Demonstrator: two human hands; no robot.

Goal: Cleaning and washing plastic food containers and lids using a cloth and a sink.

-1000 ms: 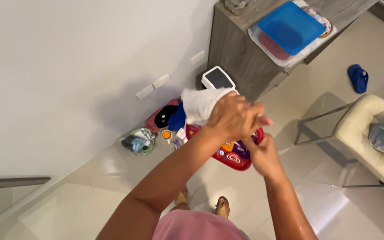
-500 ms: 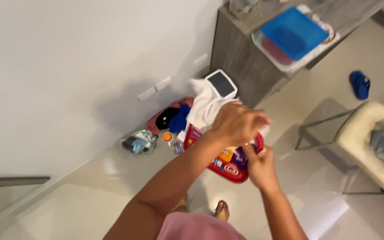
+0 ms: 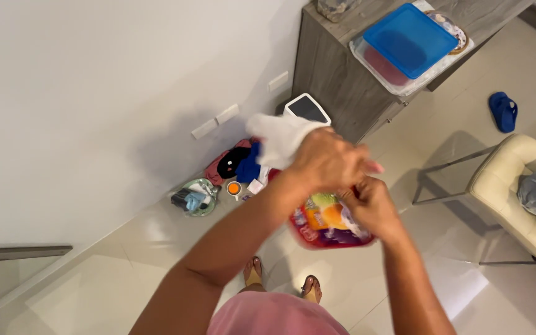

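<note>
From the head view we see our left hand point(image 3: 329, 162) closed around a white cloth point(image 3: 278, 138), fingers curled over its end, most of them hidden behind the knuckles. Our right hand point(image 3: 370, 208) grips the rim of a red basin point(image 3: 317, 228), fingers wrapped tight; the basin is blurred and partly covered by both hands. Floor clutter point(image 3: 234, 167) by the wall is hard to make out. The blue-lidded box point(image 3: 409, 40) on the bench is cut off at the top.

A: What is the white cloth point(image 3: 278, 138) like?
B: Soft, matt fabric. The red packet point(image 3: 330, 224) looks like glossy, crinkled plastic
A: And around them?
B: Glossy pale floor tiles point(image 3: 125, 267), matt grey wood-grain cabinet point(image 3: 336, 80), smooth blue plastic lid point(image 3: 409, 38)
</note>
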